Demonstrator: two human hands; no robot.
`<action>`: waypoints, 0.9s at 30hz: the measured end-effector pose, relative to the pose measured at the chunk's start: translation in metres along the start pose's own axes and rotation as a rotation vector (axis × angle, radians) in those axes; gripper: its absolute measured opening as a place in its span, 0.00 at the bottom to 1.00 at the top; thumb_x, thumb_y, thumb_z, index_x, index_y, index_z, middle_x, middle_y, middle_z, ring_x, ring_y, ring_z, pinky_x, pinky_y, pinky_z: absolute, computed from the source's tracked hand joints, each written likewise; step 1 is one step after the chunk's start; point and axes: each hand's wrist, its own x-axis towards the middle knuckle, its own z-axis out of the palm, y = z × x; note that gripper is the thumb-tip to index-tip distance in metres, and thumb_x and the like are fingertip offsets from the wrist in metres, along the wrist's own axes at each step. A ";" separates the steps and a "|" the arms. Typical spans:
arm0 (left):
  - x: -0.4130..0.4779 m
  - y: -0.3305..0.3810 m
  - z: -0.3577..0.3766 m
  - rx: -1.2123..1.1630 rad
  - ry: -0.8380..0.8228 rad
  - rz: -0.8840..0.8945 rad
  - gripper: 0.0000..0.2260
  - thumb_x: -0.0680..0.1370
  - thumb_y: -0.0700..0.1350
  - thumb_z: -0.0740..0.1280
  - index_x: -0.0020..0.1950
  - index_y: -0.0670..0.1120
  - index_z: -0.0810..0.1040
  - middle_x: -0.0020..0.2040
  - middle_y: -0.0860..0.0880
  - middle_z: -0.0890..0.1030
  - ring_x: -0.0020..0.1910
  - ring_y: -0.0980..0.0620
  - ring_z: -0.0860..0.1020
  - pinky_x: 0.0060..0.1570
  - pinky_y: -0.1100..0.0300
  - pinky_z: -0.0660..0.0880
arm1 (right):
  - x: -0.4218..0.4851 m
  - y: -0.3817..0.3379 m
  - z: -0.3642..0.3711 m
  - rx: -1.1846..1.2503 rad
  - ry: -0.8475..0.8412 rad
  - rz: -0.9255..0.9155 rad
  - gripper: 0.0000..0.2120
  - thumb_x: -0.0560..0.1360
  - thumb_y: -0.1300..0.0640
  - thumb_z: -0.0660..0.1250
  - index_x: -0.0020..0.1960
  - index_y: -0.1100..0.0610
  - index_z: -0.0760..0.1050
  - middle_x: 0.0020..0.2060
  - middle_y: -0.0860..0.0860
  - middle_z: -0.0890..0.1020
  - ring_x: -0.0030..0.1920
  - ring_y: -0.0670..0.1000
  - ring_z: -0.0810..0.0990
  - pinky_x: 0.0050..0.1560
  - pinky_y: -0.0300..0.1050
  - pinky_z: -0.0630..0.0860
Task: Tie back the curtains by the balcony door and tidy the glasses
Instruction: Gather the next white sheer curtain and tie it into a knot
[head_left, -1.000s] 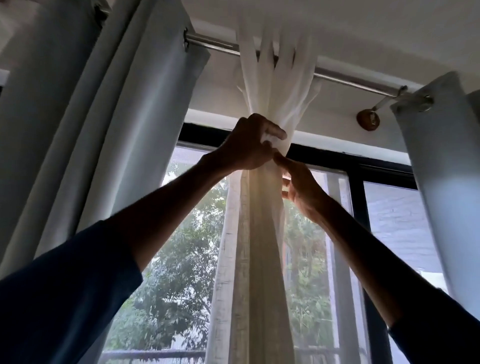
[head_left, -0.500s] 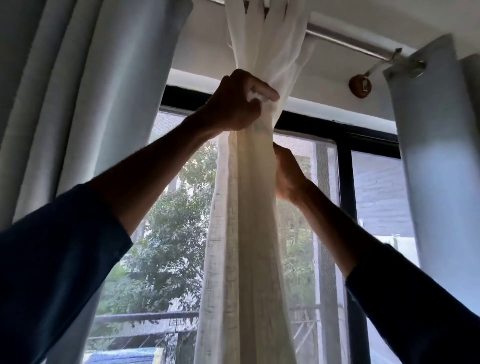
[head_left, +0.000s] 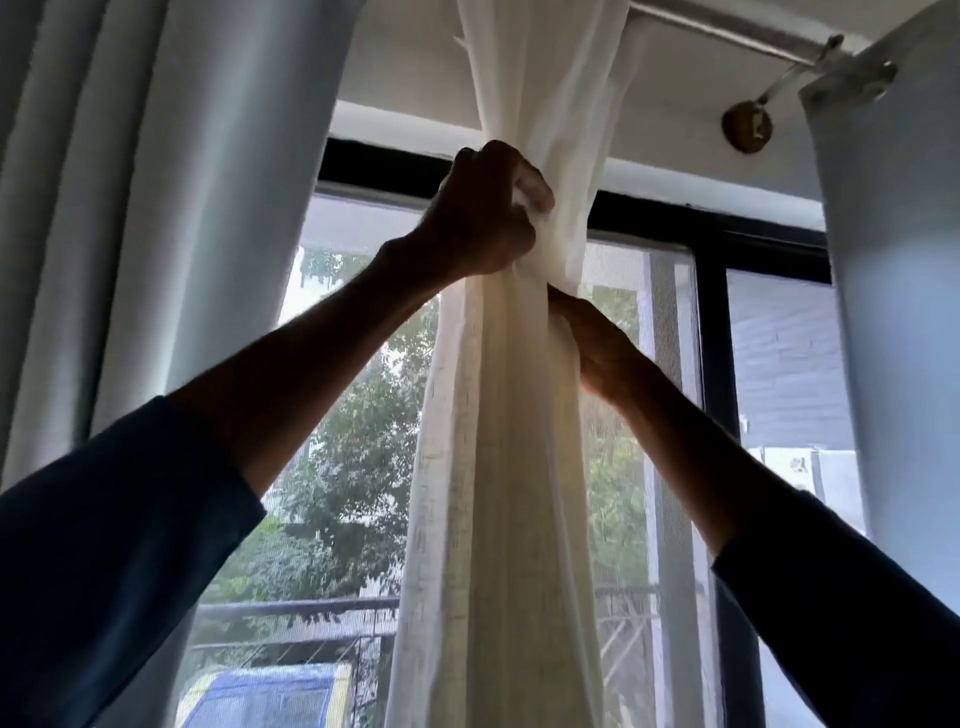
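The sheer curtain (head_left: 498, 467) hangs from the curtain rod (head_left: 727, 34) at the centre of the window, gathered into one narrow vertical bunch. Above the gather point the fabric fans out toward the rod; below it the fabric falls straight to the lower edge of the view.

The left hand (head_left: 483, 213) is raised to the gather point. Its fingers are curled tightly round the bunch from the left side, clamping the fabric in a closed fist.

The right hand (head_left: 597, 348) is positioned just below the left hand, against the right edge of the bunch. Its fingertips pass behind the fabric and are hidden, so whether it grips the curtain or only touches it cannot be determined. Both forearms are bare, with dark blue sleeves (head_left: 104, 545) pushed back.

A thick grey curtain (head_left: 182, 208) hangs to the left of the sheer one, and a second grey panel (head_left: 893, 260) hangs to the right. A round wall bracket (head_left: 746, 129) supports the rod. Behind the fabric is a black window frame (head_left: 717, 364), with a railing (head_left: 296, 608) and trees (head_left: 353, 467) outside.
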 end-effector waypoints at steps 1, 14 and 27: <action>-0.006 0.000 0.003 0.018 0.004 0.015 0.15 0.70 0.37 0.65 0.52 0.48 0.85 0.54 0.52 0.83 0.54 0.56 0.80 0.53 0.72 0.72 | -0.003 0.002 0.000 -0.028 0.002 0.003 0.09 0.81 0.51 0.63 0.55 0.52 0.81 0.45 0.48 0.87 0.46 0.47 0.86 0.44 0.41 0.81; -0.164 -0.009 0.070 0.021 -0.001 -0.098 0.17 0.71 0.43 0.67 0.59 0.50 0.76 0.58 0.58 0.78 0.59 0.52 0.75 0.53 0.82 0.50 | -0.078 0.091 0.000 -0.099 0.089 0.139 0.17 0.77 0.53 0.72 0.64 0.60 0.80 0.54 0.58 0.85 0.53 0.57 0.85 0.52 0.51 0.82; -0.342 0.029 0.109 -0.149 -0.060 -0.350 0.14 0.78 0.48 0.68 0.62 0.50 0.72 0.55 0.59 0.77 0.40 0.56 0.78 0.44 0.75 0.66 | -0.226 0.175 0.035 -0.108 0.365 0.410 0.11 0.69 0.54 0.79 0.47 0.54 0.81 0.40 0.48 0.88 0.41 0.49 0.87 0.41 0.43 0.82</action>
